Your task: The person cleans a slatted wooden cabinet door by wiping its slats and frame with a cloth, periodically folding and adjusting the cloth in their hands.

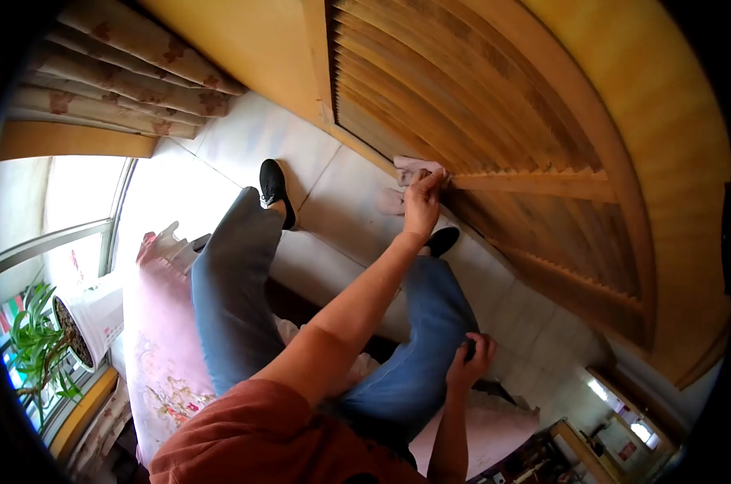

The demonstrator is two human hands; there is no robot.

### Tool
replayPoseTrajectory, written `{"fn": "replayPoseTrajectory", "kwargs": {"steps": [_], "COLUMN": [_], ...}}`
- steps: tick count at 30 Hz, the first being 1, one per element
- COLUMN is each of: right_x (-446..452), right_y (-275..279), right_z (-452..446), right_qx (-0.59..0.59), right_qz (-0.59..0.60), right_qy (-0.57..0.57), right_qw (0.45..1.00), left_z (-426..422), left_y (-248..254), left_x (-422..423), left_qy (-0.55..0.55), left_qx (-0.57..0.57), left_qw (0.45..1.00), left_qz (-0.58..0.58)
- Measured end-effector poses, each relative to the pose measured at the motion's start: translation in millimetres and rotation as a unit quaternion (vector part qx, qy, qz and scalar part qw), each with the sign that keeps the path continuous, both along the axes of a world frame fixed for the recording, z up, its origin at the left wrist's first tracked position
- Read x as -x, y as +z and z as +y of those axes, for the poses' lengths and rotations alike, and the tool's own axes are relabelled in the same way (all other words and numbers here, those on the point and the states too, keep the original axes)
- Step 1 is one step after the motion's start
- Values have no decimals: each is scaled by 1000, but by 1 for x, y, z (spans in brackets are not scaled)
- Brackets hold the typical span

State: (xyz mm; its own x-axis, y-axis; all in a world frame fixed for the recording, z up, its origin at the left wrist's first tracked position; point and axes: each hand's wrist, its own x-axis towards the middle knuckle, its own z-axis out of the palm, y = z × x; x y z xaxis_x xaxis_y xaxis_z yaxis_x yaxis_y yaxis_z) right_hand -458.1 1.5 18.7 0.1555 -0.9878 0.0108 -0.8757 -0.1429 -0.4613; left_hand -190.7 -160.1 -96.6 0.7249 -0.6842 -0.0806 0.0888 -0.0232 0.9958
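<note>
My left hand (423,200) reaches forward with its fingers closed on a pale pink cloth (414,166), at the edge of a slatted wooden door (470,89). Part of the cloth hangs below the fingers near the tiled floor. Beside my right thigh, my right hand (468,363) has its fingers curled around a small dark object (469,348), mostly hidden by the fingers.
My jeans-clad legs (240,282) are apart, with black shoes (275,189) on pale tiles (325,206). Left are a pink floral cover (160,323), a potted plant (83,323), a window and patterned curtains (123,73). Furniture stands at the lower right.
</note>
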Motion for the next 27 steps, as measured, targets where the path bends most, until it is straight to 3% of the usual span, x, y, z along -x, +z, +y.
{"fn": "replayPoseTrajectory", "kwargs": {"steps": [4, 6, 7, 9, 10, 11, 12, 13, 15, 16, 17, 20, 22, 23, 25, 27], "right_x": [0, -3, -5, -4, -6, -9, -11, -13, -13, -17, -24, -91, -124, -141, -141, -145], "right_y": [-2, 0, 1, -1, -1, 3, 9, 14, 17, 15, 13, 44, 62, 62, 43, 59], "right_z": [-3, -6, -5, -3, -3, -2, 2, 5, 8, 7, 5, 4, 9, 12, 8, 13], "right_qx": [22, 26, 26, 38, 46, 52, 48, 43, 61, 74, 59, 40, 10, 4, -151, -274], "right_qz": [5, 6, 6, 2, -2, -6, 11, 29, 49, 66, 5, -180, -199, -270, -251, -273], "right_qy": [19, 22, 27, 37, 45, 44, 45, 45, 69, 95, 123, 187, 225, 225, 263, 264], "right_qw": [1000, 999, 999, 999, 998, 998, 998, 998, 995, 991, 991, 965, 954, 936, 919, 883], "left_z": [-4, 6, 15, 32, 46, 55, 66, 76, 110, 124, 139, 181, 206, 215, 237, 252], "left_y": [-6, 24, 16, -11, -7, -13, -16, -20, 59, 58, 60, 110, 148, 160, 177, 189], "left_x": [-14, -39, -43, -45, -44, -48, -53, -57, -70, -71, -69, -64, -62, -64, -68, -80], "left_qy": [4, -47, -47, -215, -179, -140, -151, -159, -234, -254, -270, -315, -387, -386, -425, -377], "left_qx": [41, 41, 44, -113, -161, -134, -99, -61, -65, -87, -60, -34, 31, 35, 85, 93], "left_qw": [992, 937, 936, 894, 936, 955, 979, 985, 936, 919, 910, 890, 867, 869, 854, 846], "left_qz": [-120, -345, -346, -376, -256, -223, -97, 31, 257, 290, 308, 327, 314, 307, 288, 366]}}
